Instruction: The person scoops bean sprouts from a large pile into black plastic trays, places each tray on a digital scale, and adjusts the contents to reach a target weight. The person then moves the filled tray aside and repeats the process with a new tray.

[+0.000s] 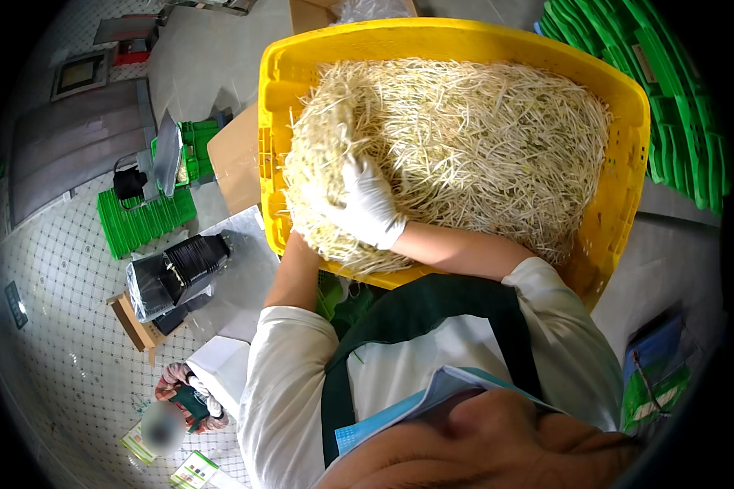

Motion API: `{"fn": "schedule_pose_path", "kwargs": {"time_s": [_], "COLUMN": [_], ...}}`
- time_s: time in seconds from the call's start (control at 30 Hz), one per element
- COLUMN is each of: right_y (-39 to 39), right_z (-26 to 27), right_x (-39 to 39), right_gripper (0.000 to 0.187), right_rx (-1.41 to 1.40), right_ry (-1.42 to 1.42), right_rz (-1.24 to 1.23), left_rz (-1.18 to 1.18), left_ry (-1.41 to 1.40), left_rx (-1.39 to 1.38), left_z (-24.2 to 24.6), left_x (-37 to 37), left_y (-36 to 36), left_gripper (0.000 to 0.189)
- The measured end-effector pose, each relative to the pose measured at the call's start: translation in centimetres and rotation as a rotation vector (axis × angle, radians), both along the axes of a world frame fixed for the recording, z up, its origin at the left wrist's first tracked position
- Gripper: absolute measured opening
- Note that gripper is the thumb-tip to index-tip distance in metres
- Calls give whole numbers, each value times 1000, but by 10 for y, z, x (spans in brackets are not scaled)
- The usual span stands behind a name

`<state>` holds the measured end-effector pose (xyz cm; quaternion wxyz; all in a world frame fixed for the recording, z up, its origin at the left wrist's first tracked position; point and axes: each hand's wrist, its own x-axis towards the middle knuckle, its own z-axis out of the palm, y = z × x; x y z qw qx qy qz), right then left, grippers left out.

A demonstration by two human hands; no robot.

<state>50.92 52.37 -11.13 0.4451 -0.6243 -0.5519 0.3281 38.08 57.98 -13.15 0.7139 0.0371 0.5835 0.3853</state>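
A yellow plastic crate (452, 29) in front of my chest holds a thick heap of pale bean sprouts (495, 147). My right hand (370, 205), in a white glove, reaches across to the crate's left part and grasps a raised clump of sprouts (327, 140) there. Motion blurs this clump, and strands cover some of the fingertips. My left forearm (293, 272) enters over the near left corner. Sprouts bury the left hand almost wholly, so its grip is hidden. Right of the clump, the heap lies loosely tangled.
Green plastic crates (667, 91) are stacked at right. A cardboard box (238, 156) adjoins the yellow crate's left side. Farther left are black plastic trays (196, 263), a green crate (147, 217) and a metal table (244, 269). Another person (189, 397) is at lower left beside a white box (223, 367).
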Motion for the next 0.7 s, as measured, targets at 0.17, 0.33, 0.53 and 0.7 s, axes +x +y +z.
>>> {"fn": "schedule_pose_path", "kwargs": {"time_s": [0.17, 0.33, 0.53, 0.7], "right_y": [12, 43, 28, -13], "right_z": [-20, -44, -47, -32], "right_x": [13, 24, 34, 109], "right_gripper": [87, 90, 58, 39], "right_rx": [-259, -465, -317, -295], "right_ry": [275, 851, 1036, 926], "right_rz": [105, 96, 154, 205], "left_rz": [6, 8, 86, -43], "left_ry": [-16, -19, -22, 258], "left_rx": [15, 13, 186, 599], "left_z": [6, -2, -1, 9], "left_x": [2, 5, 17, 49], "left_y": [-5, -18, -44, -78], "left_gripper": [64, 63, 60, 57]}}
